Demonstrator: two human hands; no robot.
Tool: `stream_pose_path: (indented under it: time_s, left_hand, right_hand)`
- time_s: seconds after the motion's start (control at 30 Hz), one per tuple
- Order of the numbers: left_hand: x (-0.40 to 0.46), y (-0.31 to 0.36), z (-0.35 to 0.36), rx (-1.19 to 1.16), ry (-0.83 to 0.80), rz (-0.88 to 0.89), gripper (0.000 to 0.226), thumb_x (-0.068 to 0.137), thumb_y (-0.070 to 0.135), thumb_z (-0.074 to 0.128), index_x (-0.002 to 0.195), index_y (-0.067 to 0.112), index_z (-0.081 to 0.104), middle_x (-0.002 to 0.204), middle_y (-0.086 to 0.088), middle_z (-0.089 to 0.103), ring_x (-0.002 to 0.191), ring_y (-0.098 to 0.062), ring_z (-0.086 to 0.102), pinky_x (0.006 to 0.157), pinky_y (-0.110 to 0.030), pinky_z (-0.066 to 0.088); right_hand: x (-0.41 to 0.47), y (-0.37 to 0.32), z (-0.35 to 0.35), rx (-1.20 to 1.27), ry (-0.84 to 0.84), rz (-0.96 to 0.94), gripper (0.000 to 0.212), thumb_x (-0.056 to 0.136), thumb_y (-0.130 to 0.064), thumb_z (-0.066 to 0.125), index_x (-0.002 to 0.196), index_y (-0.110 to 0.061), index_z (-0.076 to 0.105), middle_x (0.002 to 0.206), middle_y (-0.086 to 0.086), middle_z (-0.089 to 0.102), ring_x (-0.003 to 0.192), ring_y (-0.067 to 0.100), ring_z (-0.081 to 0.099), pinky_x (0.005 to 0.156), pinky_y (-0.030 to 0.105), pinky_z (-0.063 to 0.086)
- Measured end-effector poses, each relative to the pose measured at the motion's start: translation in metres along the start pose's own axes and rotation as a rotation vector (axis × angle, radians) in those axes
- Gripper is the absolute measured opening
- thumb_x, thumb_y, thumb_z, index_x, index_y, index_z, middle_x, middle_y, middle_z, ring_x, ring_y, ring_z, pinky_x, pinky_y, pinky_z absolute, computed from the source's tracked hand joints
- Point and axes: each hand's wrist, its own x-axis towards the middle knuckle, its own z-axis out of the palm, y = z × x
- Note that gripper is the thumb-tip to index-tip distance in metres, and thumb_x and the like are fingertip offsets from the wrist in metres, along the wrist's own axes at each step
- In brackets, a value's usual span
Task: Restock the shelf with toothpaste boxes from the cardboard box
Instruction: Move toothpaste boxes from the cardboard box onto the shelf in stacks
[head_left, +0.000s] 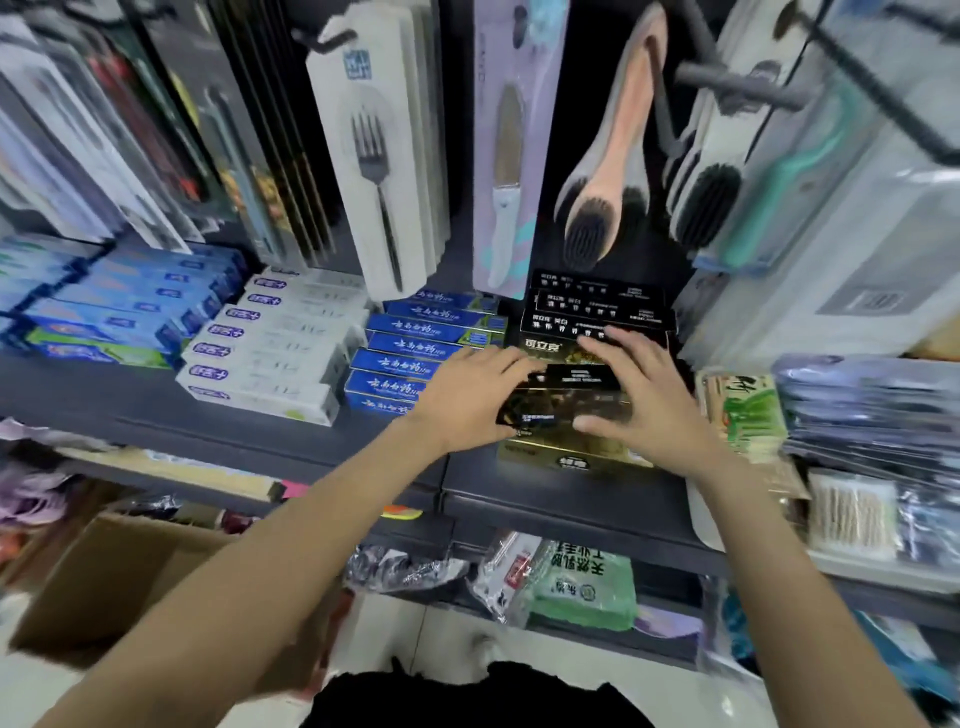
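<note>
1. Left hand (470, 397) and right hand (641, 395): gripping opposite ends of black-and-gold toothpaste box (569, 402).
2. Box: atop matching stack on dark grey shelf (234, 415).
3. Brown cardboard box (104, 577): on floor, lower left.

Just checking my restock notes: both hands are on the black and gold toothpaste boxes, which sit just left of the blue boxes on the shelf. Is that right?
Not quite. In the head view, the left hand and right hand are indeed on the black and gold toothpaste boxes, but that stack sits just right of the blue boxes on the shelf, not left.
</note>
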Motion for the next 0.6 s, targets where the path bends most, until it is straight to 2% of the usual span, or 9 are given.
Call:
stream_pose_path:
  time_s: [0.07,0.13,0.2,0.3,0.37,0.4,0.5,0.57,0.6]
  left_hand:
    - [0.018,0.007,0.009,0.016,0.076,0.081,0.079,0.059,0.043,0.082,0.128,0.021,0.052,0.124,0.002,0.06,0.108,-0.02,0.059,0.091,-0.033,0.034]
    - [0.026,0.013,0.019,0.062,0.15,0.071,0.081,0.059,0.042,0.083,0.13,0.02,0.051,0.13,0.001,0.058,0.116,-0.02,0.054,0.103,-0.037,0.025]
    - [0.024,0.018,0.028,0.047,0.243,-0.028,0.075,0.064,0.038,0.08,0.129,0.02,0.049,0.135,-0.002,0.054,0.125,-0.02,0.043,0.11,-0.043,0.018]
    - [0.012,0.02,0.04,-0.036,0.284,-0.172,0.061,0.074,0.037,0.073,0.127,0.021,0.047,0.134,-0.003,0.053,0.126,-0.02,0.044,0.11,-0.047,0.023]
    - [0.001,0.018,0.045,-0.092,0.173,-0.207,0.054,0.082,0.041,0.066,0.128,0.02,0.049,0.136,-0.001,0.05,0.127,-0.021,0.045,0.111,-0.05,0.023]
    - [-0.004,0.017,0.046,-0.13,0.072,-0.23,0.052,0.086,0.044,0.059,0.132,0.021,0.048,0.143,0.001,0.042,0.132,-0.02,0.04,0.113,-0.052,0.018]
    - [-0.013,0.012,0.05,-0.193,-0.205,-0.269,0.052,0.095,0.05,0.041,0.142,0.027,0.038,0.157,0.012,0.012,0.145,-0.014,0.008,0.113,-0.059,-0.002]
    - [-0.017,0.008,0.051,-0.238,-0.307,-0.272,0.052,0.096,0.052,0.036,0.144,0.03,0.035,0.158,0.013,0.009,0.146,-0.013,-0.001,0.111,-0.06,-0.007]
    - [-0.021,0.006,0.052,-0.281,-0.308,-0.285,0.05,0.097,0.051,0.037,0.143,0.031,0.037,0.157,0.012,0.013,0.146,-0.013,0.001,0.112,-0.059,-0.006]
  right_hand:
    - [0.001,0.004,0.005,-0.221,-0.028,-0.016,0.08,0.078,-0.043,0.071,0.146,-0.031,0.03,0.14,0.005,0.042,0.13,0.027,0.033,0.103,0.042,0.031]
    - [0.006,0.011,0.004,-0.297,0.075,0.041,0.068,0.079,-0.034,0.072,0.139,-0.022,0.043,0.126,0.008,0.052,0.118,0.03,0.043,0.093,0.042,0.038]
    - [0.01,0.019,0.004,-0.343,0.153,0.095,0.059,0.079,-0.028,0.074,0.131,-0.015,0.05,0.12,0.01,0.055,0.113,0.032,0.046,0.09,0.044,0.041]
    - [0.014,0.032,0.008,-0.385,0.204,0.175,0.056,0.078,-0.019,0.075,0.128,-0.013,0.051,0.12,0.014,0.053,0.116,0.035,0.045,0.092,0.048,0.042]
    - [0.016,0.036,0.011,-0.394,0.18,0.234,0.056,0.078,-0.018,0.075,0.128,-0.014,0.051,0.125,0.016,0.049,0.121,0.036,0.041,0.097,0.048,0.04]
    - [0.017,0.037,0.014,-0.42,0.16,0.261,0.056,0.077,-0.02,0.075,0.127,-0.014,0.052,0.13,0.018,0.046,0.124,0.037,0.038,0.099,0.049,0.038]
    - [0.018,0.032,0.024,-0.491,0.127,0.338,0.055,0.075,-0.021,0.076,0.123,-0.01,0.053,0.141,0.025,0.035,0.132,0.043,0.028,0.103,0.056,0.033]
    - [0.019,0.022,0.031,-0.477,0.155,0.331,0.054,0.075,-0.014,0.073,0.124,-0.009,0.053,0.143,0.026,0.034,0.133,0.045,0.027,0.103,0.059,0.031]
    - [0.019,0.013,0.034,-0.467,0.177,0.286,0.051,0.075,-0.012,0.071,0.123,-0.009,0.054,0.141,0.026,0.037,0.131,0.045,0.031,0.101,0.059,0.032]
